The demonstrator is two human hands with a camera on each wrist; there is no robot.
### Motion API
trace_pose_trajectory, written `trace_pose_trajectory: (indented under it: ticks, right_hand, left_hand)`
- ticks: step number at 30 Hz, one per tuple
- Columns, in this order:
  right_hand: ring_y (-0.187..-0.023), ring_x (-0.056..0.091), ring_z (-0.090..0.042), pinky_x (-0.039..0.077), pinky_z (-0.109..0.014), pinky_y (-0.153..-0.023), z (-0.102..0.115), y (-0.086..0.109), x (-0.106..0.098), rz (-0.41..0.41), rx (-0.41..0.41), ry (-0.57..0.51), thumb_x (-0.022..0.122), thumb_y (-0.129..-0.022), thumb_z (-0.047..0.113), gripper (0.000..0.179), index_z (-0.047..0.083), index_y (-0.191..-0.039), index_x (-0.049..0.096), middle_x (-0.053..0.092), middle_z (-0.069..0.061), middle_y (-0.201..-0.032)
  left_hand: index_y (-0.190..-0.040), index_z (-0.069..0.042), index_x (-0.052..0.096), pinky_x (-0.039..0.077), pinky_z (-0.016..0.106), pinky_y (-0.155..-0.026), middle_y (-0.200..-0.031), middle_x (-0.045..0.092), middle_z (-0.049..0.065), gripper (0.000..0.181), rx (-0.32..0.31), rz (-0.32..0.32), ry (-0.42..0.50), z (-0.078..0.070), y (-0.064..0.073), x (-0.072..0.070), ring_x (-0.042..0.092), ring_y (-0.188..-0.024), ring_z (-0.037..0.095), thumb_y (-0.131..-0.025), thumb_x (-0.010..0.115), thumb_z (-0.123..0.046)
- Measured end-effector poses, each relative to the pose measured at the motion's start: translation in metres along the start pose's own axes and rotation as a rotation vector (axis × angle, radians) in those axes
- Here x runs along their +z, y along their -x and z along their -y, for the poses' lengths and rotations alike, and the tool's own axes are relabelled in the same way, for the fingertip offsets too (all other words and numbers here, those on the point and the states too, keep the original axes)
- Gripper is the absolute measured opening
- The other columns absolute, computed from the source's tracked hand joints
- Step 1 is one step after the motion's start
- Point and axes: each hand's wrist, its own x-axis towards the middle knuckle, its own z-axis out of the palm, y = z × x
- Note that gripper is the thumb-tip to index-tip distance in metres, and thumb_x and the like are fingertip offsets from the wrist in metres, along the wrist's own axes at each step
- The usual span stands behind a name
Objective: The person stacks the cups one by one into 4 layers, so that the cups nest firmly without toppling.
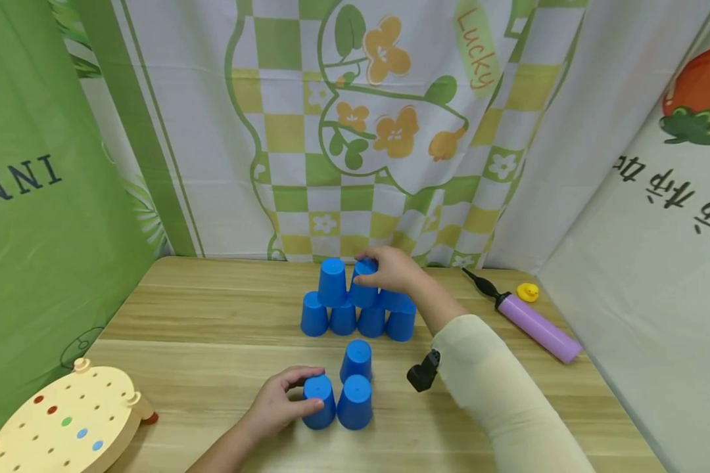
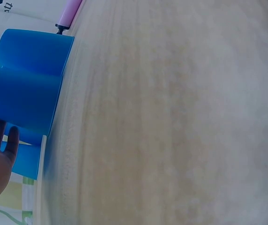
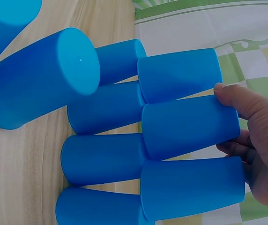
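Note:
Blue plastic cups stand upside down in two tiers at the back of the table. My right hand [image 1: 395,270] grips the middle cup [image 3: 190,126] of the upper tier, thumb on one side and fingers on the other. That cup rests across the lower cups [image 1: 342,319], between an upper left cup [image 1: 332,282] and an upper right cup [image 3: 192,188]. Nearer the front, my left hand [image 1: 275,406] holds a cup [image 1: 319,414] between thumb and fingers. Beside it stands another front cup [image 1: 355,404], with one more cup [image 1: 357,358] just behind.
On the wooden table [image 1: 213,315], a cream pegboard [image 1: 65,420] with coloured dots lies at the front left. A purple hand pump [image 1: 538,326] and a yellow toy duck [image 1: 528,292] lie at the right. Printed curtains [image 1: 201,131] hang close behind and beside the table.

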Motion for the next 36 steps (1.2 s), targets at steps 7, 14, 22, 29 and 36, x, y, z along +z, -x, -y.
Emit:
trace_pose_trajectory:
  ticks: [7, 14, 22, 29, 36]
  right_hand:
    - [-0.129, 0.054, -0.031, 0.048, -0.048, -0.104, 0.0, 0.001, 0.0, 0.004, 0.003, 0.006, 0.07, -0.089, 0.038, 0.054, 0.017, -0.137, 0.057, 0.056, -0.009, -0.141]
    - [-0.129, 0.054, -0.03, 0.048, -0.048, -0.104, -0.001, 0.001, 0.001, -0.003, 0.017, 0.001, 0.069, -0.09, 0.038, 0.055, 0.017, -0.139, 0.056, 0.056, -0.009, -0.142]
    - [-0.13, 0.053, -0.03, 0.046, -0.049, -0.106, 0.0, 0.005, 0.0, -0.007, 0.023, 0.0, 0.069, -0.089, 0.038, 0.057, 0.018, -0.14, 0.054, 0.055, -0.009, -0.143]
    - [-0.132, 0.051, -0.031, 0.045, -0.052, -0.105, 0.0, 0.013, -0.007, -0.027, 0.012, -0.018, 0.07, -0.089, 0.04, 0.058, 0.018, -0.14, 0.054, 0.055, -0.009, -0.143]
    - [-0.133, 0.048, -0.032, 0.043, -0.054, -0.107, 0.002, 0.038, -0.014, -0.083, -0.069, -0.048, 0.07, -0.09, 0.037, 0.057, 0.016, -0.14, 0.054, 0.054, -0.01, -0.143]
  left_hand:
    - [-0.127, -0.004, 0.063, 0.049, 0.041, -0.099, -0.129, 0.064, 0.014, 0.05, 0.025, 0.013, 0.003, -0.003, 0.0, 0.0, 0.06, -0.119, 0.029, -0.084, 0.078, -0.024]
    - [-0.127, -0.005, 0.064, 0.05, 0.045, -0.099, -0.129, 0.065, 0.012, 0.051, 0.009, 0.008, 0.001, -0.003, -0.001, 0.001, 0.059, -0.119, 0.03, -0.083, 0.079, -0.026]
    - [-0.127, -0.004, 0.063, 0.048, 0.051, -0.1, -0.129, 0.064, 0.013, 0.052, 0.004, 0.011, -0.003, -0.001, -0.001, 0.002, 0.058, -0.12, 0.034, -0.083, 0.079, -0.026]
    - [-0.128, -0.004, 0.063, 0.049, 0.05, -0.1, -0.13, 0.063, 0.014, 0.052, -0.007, 0.017, 0.01, -0.003, 0.0, 0.001, 0.058, -0.12, 0.033, -0.083, 0.079, -0.026]
    - [-0.127, -0.005, 0.063, 0.05, 0.048, -0.099, -0.13, 0.064, 0.014, 0.051, -0.003, 0.007, 0.004, -0.003, 0.001, 0.0, 0.059, -0.119, 0.031, -0.083, 0.079, -0.026]
